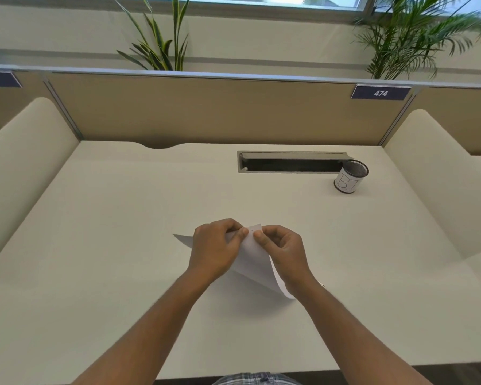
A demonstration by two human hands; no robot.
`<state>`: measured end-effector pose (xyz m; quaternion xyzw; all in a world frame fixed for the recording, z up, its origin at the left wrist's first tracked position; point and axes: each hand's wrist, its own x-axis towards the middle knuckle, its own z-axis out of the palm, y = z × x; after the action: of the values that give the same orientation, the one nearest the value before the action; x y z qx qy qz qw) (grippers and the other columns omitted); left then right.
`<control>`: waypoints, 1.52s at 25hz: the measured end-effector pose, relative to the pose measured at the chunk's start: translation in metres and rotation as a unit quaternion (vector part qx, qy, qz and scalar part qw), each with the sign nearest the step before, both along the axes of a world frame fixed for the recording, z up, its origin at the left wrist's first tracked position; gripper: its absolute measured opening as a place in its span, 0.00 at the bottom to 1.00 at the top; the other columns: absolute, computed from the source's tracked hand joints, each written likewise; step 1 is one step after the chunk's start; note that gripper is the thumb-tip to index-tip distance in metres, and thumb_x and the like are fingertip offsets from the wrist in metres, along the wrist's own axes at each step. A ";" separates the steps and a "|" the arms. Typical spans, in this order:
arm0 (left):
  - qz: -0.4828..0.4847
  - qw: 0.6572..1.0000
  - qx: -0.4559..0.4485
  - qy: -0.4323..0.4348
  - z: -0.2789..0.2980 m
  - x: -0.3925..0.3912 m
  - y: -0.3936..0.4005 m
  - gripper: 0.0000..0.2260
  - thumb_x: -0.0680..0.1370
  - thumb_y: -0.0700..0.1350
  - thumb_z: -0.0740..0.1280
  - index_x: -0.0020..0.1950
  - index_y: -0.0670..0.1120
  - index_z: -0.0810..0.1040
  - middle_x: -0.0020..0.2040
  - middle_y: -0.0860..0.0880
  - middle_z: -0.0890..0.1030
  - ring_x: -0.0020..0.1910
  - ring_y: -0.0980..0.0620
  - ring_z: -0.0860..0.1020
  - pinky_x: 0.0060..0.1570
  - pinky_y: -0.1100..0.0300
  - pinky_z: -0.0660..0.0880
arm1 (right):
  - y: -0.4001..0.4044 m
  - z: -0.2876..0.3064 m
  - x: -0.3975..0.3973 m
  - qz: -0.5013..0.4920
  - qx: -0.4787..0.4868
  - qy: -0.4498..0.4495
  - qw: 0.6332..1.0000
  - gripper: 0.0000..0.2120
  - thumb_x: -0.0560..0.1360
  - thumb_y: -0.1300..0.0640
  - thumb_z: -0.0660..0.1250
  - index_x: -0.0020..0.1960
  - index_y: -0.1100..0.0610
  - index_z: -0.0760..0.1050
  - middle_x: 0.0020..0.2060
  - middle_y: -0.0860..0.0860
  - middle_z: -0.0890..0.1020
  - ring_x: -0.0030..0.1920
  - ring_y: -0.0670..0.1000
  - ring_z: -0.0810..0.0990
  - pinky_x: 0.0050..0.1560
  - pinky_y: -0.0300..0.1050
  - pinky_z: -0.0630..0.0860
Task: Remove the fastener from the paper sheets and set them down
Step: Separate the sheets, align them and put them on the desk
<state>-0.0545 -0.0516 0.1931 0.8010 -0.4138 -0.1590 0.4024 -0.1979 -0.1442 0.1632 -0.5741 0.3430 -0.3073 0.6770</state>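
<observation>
Pinching the paper sheets, top corner pointing away, both hands.

The fastener itself is too small to make out where the fingertips pinch the top corner of the paper sheets. The left hand covers much of the sheets' left side. The sign at far left is cut off, its number unreadable. The palm at the window is blurred.
</observation>
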 end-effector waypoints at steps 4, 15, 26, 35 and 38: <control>-0.005 1.000 -0.012 0.000 0.002 -0.003 -0.002 0.09 0.77 0.55 0.68 0.43 0.52 0.85 0.38 0.57 0.85 0.42 0.56 0.82 0.50 0.50 0.78 | -0.003 0.004 0.003 0.004 -0.033 0.021 0.999 0.07 0.77 0.54 0.75 0.47 0.58 0.85 0.46 0.58 0.88 0.49 0.61 0.86 0.54 0.57 0.80; 0.000 0.996 -0.053 -0.070 -0.005 -0.001 0.001 0.06 0.76 0.53 0.70 0.49 0.53 0.84 0.45 0.57 0.85 0.48 0.54 0.80 0.55 0.48 0.77 | -0.001 0.005 0.008 -0.004 -0.043 0.042 0.998 0.06 0.79 0.56 0.73 0.47 0.58 0.85 0.44 0.58 0.88 0.46 0.60 0.85 0.51 0.55 0.81; 0.034 0.983 -0.149 0.104 -0.019 -0.038 0.002 0.20 0.79 0.49 0.70 0.69 0.50 0.71 0.65 0.54 0.75 0.65 0.56 0.75 0.64 0.59 0.76 | 0.003 0.026 0.025 -0.038 0.040 -0.046 0.997 0.10 0.83 0.58 0.67 0.57 0.62 0.84 0.49 0.57 0.89 0.52 0.58 0.88 0.50 0.50 0.85; 0.084 0.972 -0.152 0.157 0.004 0.004 0.006 0.07 0.83 0.50 0.64 0.50 0.50 0.79 0.43 0.50 0.83 0.41 0.48 0.83 0.41 0.47 0.83 | -0.007 0.043 0.027 -0.048 -0.293 0.049 0.954 0.08 0.78 0.57 0.74 0.56 0.54 0.85 0.49 0.45 0.88 0.51 0.44 0.86 0.52 0.41 0.81; 0.050 0.982 -0.117 0.141 0.009 0.008 0.006 0.08 0.83 0.52 0.63 0.51 0.51 0.79 0.44 0.52 0.83 0.42 0.50 0.82 0.43 0.46 0.83 | -0.015 0.052 0.032 -0.080 -0.466 0.138 0.870 0.10 0.75 0.49 0.75 0.56 0.48 0.86 0.49 0.44 0.86 0.50 0.45 0.81 0.52 0.47 0.75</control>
<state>-0.0468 -0.0461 0.2018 0.7376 -0.3280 -0.2009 0.5550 -0.1657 -0.1594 0.2153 -0.8299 0.2944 -0.4028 0.2497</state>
